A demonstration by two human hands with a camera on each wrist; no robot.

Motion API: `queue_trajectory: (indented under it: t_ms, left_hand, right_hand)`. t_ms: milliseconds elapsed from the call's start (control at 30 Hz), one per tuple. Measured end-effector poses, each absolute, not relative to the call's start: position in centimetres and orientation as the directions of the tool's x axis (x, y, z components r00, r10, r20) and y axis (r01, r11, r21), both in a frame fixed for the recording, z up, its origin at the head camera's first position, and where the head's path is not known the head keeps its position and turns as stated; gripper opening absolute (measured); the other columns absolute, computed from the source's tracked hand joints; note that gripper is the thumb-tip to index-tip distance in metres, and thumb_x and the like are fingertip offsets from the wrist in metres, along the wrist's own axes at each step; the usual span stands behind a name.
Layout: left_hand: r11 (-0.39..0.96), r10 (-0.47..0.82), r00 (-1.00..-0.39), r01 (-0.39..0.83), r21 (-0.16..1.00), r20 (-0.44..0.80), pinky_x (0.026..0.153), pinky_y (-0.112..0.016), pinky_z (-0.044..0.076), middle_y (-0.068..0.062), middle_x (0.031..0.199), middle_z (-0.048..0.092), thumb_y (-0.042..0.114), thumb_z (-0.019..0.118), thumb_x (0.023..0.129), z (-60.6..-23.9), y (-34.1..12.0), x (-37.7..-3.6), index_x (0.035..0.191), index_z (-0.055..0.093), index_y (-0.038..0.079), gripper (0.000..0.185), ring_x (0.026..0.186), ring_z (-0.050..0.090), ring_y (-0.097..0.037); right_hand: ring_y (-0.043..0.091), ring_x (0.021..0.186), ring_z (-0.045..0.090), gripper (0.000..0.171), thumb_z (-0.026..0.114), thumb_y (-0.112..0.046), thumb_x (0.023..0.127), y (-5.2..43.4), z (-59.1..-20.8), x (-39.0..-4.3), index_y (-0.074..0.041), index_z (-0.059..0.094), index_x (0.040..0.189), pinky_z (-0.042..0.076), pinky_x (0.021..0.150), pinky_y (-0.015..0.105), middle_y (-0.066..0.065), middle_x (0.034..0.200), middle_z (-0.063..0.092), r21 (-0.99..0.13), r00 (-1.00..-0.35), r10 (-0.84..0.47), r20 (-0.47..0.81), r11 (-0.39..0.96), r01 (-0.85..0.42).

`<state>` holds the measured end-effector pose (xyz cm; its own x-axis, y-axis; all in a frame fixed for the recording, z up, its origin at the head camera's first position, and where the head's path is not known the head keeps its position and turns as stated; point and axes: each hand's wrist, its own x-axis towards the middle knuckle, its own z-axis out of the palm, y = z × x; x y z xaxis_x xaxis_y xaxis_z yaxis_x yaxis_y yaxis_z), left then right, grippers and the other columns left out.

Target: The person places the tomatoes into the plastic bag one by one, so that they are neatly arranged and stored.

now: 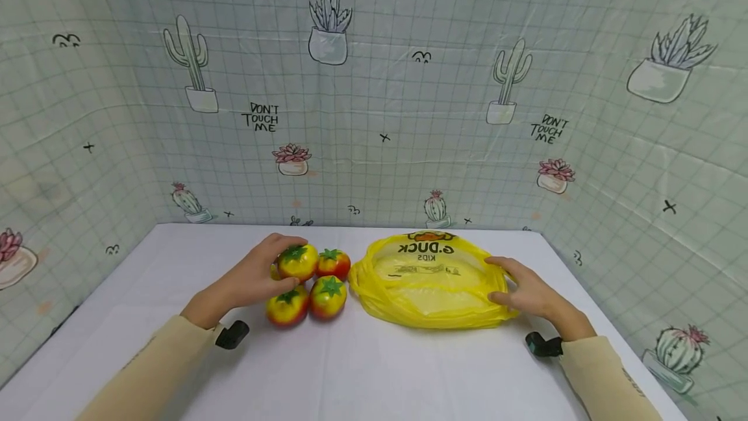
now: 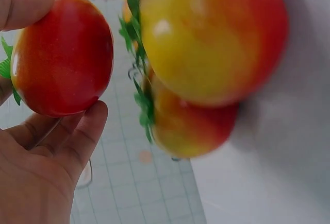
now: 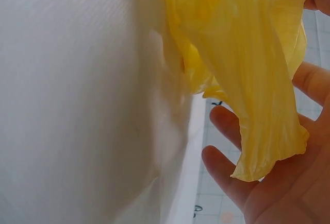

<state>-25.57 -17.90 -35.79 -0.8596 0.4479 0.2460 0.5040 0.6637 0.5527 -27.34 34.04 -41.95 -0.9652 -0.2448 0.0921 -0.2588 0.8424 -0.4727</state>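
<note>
A white table (image 1: 362, 369) fills the lower half of the head view, its cloth smooth and bare along the near edge, where two beige sleeves (image 1: 146, 369) come in from the near corners, each with a small black device at the wrist. Farther in, toward the middle of the table, lie four toy tomatoes, red and yellow with green leaf caps, bunched two by two and touching. The left hand (image 1: 251, 278) curls its fingers and thumb round the far left tomato (image 1: 298, 261); the left wrist view shows the thumb and a fingertip pressed on its red skin, with the other tomatoes (image 2: 211, 38) just beside it. To the right of the bunch, just beside it, lies one yellow plastic bag (image 1: 429, 281), its mouth spread wide and facing up, with printed letters at its far rim. The right hand (image 1: 528, 291) pinches the bag's right rim, a fold of yellow film running between thumb and loosely bent fingers (image 3: 232, 131). Beyond the far edge and at both sides rise walls of pale green checked sheet printed with potted cacti and succulents.
</note>
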Motion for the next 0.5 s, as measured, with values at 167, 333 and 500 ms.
queue_trajectory:
  t_ms: [167,333,500]
  left_hand:
    - [0.650,0.468,-0.849,0.519,0.556,0.245,0.093,-0.049,0.047,-0.008,0.128,0.046,0.019,0.073,0.081,-35.5,-16.4,-25.7,0.136,0.048,0.018,0.060,0.110,0.051,-0.026]
    - [0.630,0.503,-0.827,0.550,0.548,0.250,0.092,-0.044,0.048,-0.005,0.125,0.047,0.019,0.071,0.082,-35.6,-15.0,-26.1,0.136,0.048,0.020,0.059,0.108,0.051,-0.021]
    - [0.605,0.531,-0.810,0.568,0.558,0.250,0.088,-0.041,0.050,-0.004,0.123,0.047,0.018,0.072,0.081,-35.5,-13.8,-26.2,0.136,0.049,0.019,0.059,0.105,0.051,-0.019]
  right_hand:
    - [0.045,0.132,0.032,0.072,0.071,-0.034,0.080,33.7,-41.7,-27.4,-0.011,0.041,0.142,0.023,0.101,0.068,0.020,0.145,0.038,-0.465,-0.966,-0.243,0.084,0.848,-0.254]
    - [0.045,0.132,0.032,0.072,0.071,-0.033,0.080,34.0,-41.9,-27.4,-0.011,0.041,0.142,0.024,0.101,0.068,0.020,0.145,0.038,-0.463,-0.966,-0.243,0.085,0.849,-0.254]
    - [0.045,0.132,0.031,0.073,0.071,-0.034,0.080,33.9,-42.1,-27.5,-0.011,0.041,0.142,0.023,0.101,0.068,0.021,0.145,0.038,-0.464,-0.965,-0.249,0.084,0.847,-0.259]
